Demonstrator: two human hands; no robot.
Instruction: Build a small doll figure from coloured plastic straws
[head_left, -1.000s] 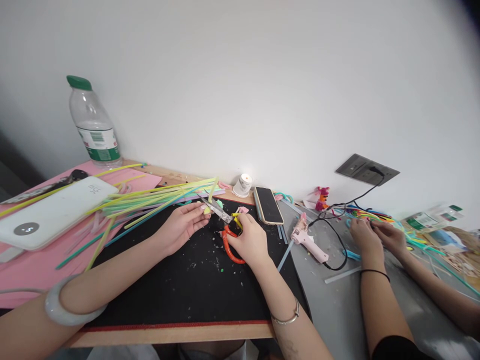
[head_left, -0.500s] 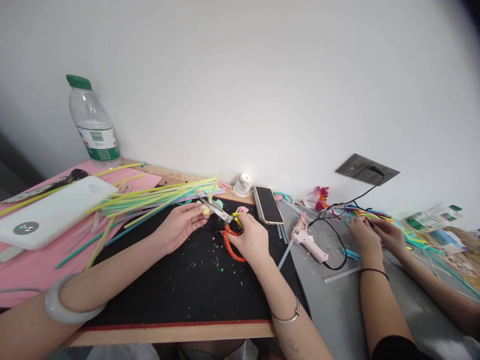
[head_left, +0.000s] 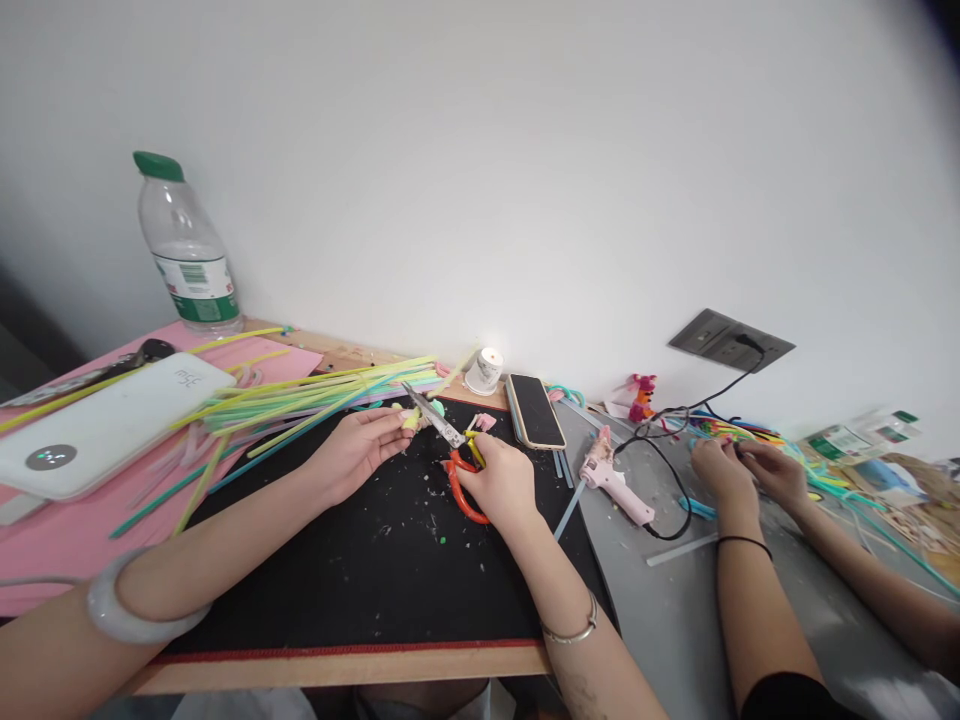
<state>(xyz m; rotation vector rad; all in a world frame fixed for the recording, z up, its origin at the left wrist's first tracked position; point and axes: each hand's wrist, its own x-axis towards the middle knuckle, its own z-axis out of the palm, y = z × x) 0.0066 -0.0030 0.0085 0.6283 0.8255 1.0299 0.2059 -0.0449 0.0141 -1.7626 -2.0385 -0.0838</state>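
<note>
My right hand (head_left: 501, 482) is closed around the orange handles of a pair of scissors (head_left: 444, 442), whose blades point up and left over a black mat (head_left: 390, 580). My left hand (head_left: 358, 448) pinches a small yellow-green craft piece (head_left: 410, 418) at the blade tips. A yellow straw (head_left: 456, 370) angles up from that piece toward the wall. Small clippings lie scattered on the mat below my hands.
A bundle of thin coloured straws (head_left: 300, 395) lies left of my hands, by a white power bank (head_left: 105, 420) and a water bottle (head_left: 187, 250). A lit candle (head_left: 486, 368), a phone (head_left: 535, 410) and a pink glue gun (head_left: 611, 478) are right. Another person's hands (head_left: 746, 472) work there.
The scissors' blades have swung a little more upright at the yellow piece, and the yellow straw has tipped right toward the candle. My hands stay in place.
</note>
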